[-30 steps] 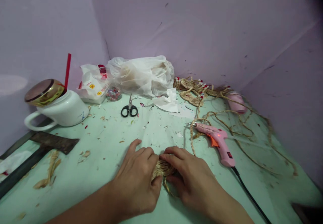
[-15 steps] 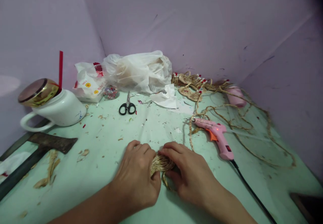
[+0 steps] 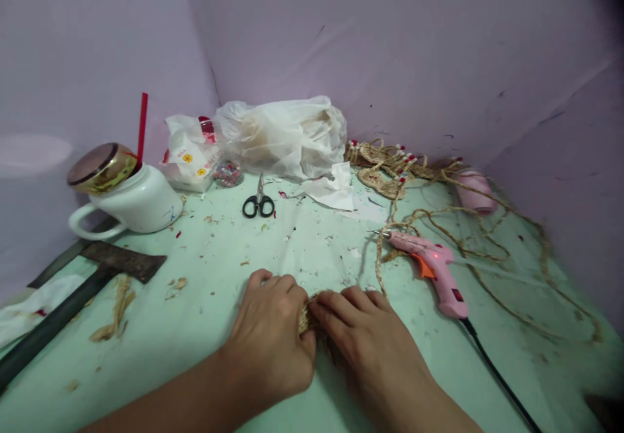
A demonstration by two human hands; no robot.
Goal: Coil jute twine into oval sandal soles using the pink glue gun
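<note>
Left hand [image 3: 273,332]: closed, pinching the left side of the woven piece [image 3: 305,319] between thumb and fingers.
Right hand [image 3: 365,339]: fingers curled onto the piece's right side; thumb hidden.
Woven piece: between both hands, near front of green table [image 3: 205,355], mostly covered.
Glue gun [image 3: 441,274]: lying right of the right hand, indicator lit, plaited cord [image 3: 379,264] by its nozzle.
Scissors [image 3: 258,205]: beyond the hands, tips pointing away.

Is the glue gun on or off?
On, it appears: a red light glows on the glue gun. Whether its tip is hot, I cannot tell.
</note>
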